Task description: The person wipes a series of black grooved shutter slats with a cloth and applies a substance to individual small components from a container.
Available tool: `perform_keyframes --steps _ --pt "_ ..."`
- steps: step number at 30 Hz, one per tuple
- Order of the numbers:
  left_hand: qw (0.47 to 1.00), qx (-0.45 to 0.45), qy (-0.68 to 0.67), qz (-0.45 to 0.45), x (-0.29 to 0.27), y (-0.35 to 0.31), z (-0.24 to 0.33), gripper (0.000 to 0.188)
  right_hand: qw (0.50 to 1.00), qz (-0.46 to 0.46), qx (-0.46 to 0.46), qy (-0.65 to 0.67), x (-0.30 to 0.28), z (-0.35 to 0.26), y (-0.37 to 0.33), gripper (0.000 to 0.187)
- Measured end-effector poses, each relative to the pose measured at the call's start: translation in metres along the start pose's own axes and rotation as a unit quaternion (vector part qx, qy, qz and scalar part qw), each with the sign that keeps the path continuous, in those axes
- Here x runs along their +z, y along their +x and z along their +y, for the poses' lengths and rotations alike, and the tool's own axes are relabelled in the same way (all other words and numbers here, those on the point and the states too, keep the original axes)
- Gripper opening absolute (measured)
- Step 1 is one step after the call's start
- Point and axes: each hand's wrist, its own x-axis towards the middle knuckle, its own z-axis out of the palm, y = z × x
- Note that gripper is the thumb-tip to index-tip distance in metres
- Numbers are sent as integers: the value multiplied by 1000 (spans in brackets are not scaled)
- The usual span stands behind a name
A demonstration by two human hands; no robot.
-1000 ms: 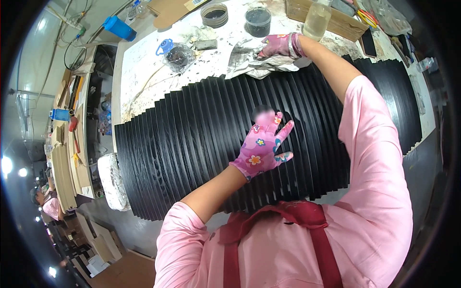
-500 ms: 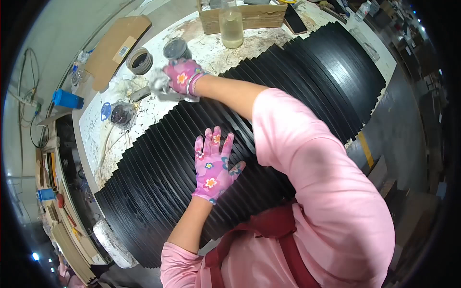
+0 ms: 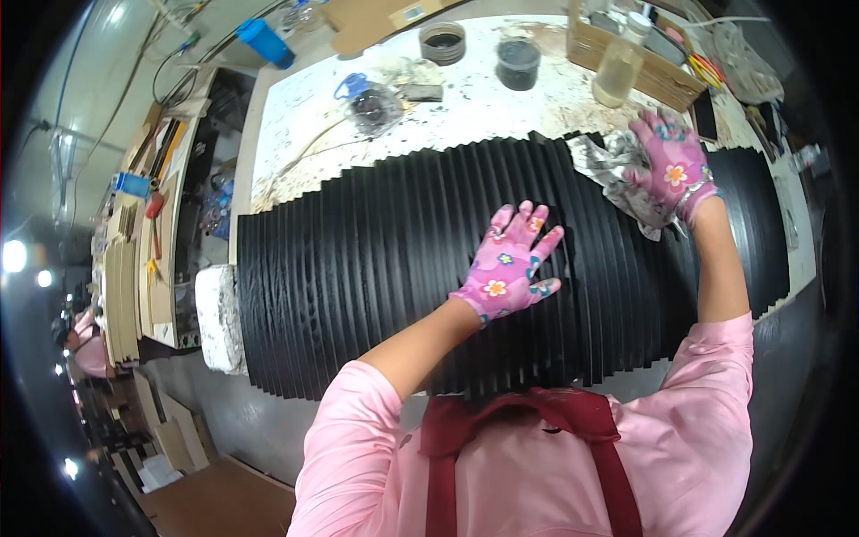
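Observation:
A long row of black ridged strips, packed side by side, lies across the table in front of me. My left hand, in a pink flowered glove, rests flat on the strips near the middle with its fingers spread. Farther right, my right hand wears a matching glove and grips a crumpled, stained grey-white rag. The rag lies against the strips toward their far edge. Part of it is hidden under the palm.
Beyond the strips, the stained white table bears an open jar of dark stuff, a dark tub, a bottle of yellowish liquid and a cardboard box. A white wrapped block stands at the strips' left end.
My right hand has swung from the far left side, near the tubs, to the right with the rag. My left hand stays spread on the strips. The view has turned.

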Motion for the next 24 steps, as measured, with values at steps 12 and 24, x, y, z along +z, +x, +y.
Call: perform_keyframes --steps 12,24 --pt "915 -168 -295 216 -150 -50 -171 32 944 16 -46 326 36 -172 191 43" --pt "973 -175 93 119 -182 36 -290 61 984 26 -20 177 73 -265 254 50"
